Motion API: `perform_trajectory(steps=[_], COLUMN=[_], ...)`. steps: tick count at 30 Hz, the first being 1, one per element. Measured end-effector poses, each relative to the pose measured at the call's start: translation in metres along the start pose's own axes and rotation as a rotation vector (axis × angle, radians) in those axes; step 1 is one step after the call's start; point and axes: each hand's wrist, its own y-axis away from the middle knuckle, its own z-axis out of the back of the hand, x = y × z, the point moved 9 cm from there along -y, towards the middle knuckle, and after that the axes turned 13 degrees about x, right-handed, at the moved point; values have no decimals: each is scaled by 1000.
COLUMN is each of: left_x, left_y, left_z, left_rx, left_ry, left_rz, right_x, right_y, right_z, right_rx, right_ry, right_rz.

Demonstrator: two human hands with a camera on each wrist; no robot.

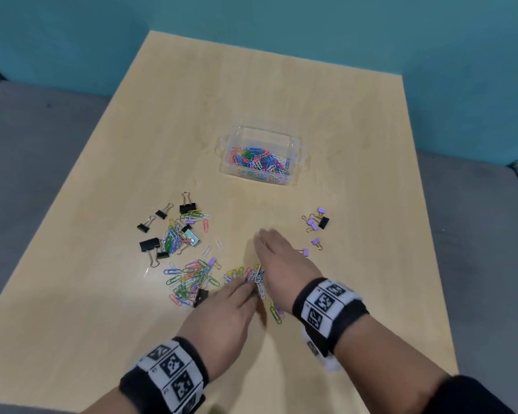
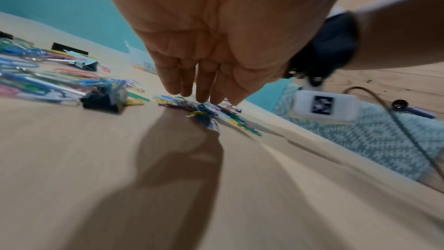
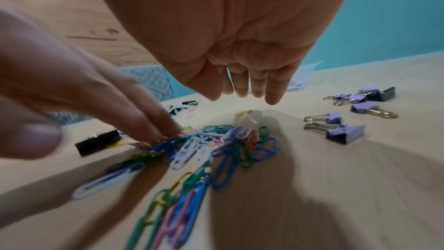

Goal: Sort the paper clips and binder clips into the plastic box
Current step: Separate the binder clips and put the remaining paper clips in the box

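The left hand (image 1: 222, 316) was low over the table (image 1: 281, 94), its fingers (image 3: 153, 126) straight and close together, their tips pressed on a small heap of coloured paper clips (image 1: 253, 277) near the front of the table. It gripped nothing. The right hand (image 1: 281, 258) stood just right of the same heap, fingers extended and relaxed, palm turned toward the heap; the right wrist view showed its fingertips (image 3: 271, 98) clear of the surface and holding nothing. The heap lay between the two hands. Both wrists carried black bands with printed markers (image 1: 326, 306).

A few more clips trailed from the heap toward the person. To the left lay a larger spread of loose paper clips (image 1: 192, 279), with a black binder clip (image 1: 200, 297) at its near edge and a purple one (image 1: 212, 262) at its far edge. Farther left and back was a second scatter of paper clips mixed with black binder clips (image 1: 150, 245). To the right of the right hand lay a group of purple binder clips (image 1: 313, 225) with one black clip (image 1: 323, 223) among them.

The clear plastic box (image 1: 295, 162) stood open, well beyond the hands at mid-table, with coloured paper clips covering its floor. No binder clip could be made out inside it.
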Motion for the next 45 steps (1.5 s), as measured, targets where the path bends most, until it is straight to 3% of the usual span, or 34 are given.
perform_trajectory(steps=[4, 8, 11, 14, 17, 22, 26, 34, 37, 41, 45], left_x=[-23, -8, 7, 15, 18, 30, 42, 62, 74, 84, 87], left_y=[15, 26, 30, 21, 2, -28, -40, -48, -44, -36, -36], left_z=[-2, -1, 2, 3, 5, 12, 20, 25, 19, 8, 17], left_rx=[-35, -114, -124, -82, -29, -19, -50, -26, -3, -21, -36], left_ry=[32, 158, 231, 254, 224, 241, 382, 578, 731, 1241, 1587], left_rz=[-40, 98, 203, 258, 290, 323, 354, 450, 524, 595, 583], right_x=[2, 5, -25, -38, -29, -19, -11, -22, -37, -57, -67], right_y=[-11, 33, 70, 86, 77, 35, 13, 2, 2, 7, 7], right_z=[-20, -27, -29, -51, -62, -43, -27, -15, -13, -19, -15], right_rx=[106, -8, -125, -73, -14, -122, -139, -40, -22, -9, 16], right_ry=[105, -109, -288, -312, -263, -310, -267, -299, -438, -861, -1164], right_rz=[7, 127, -7, -137, -211, -227, -210, -214, -260, -309, -279])
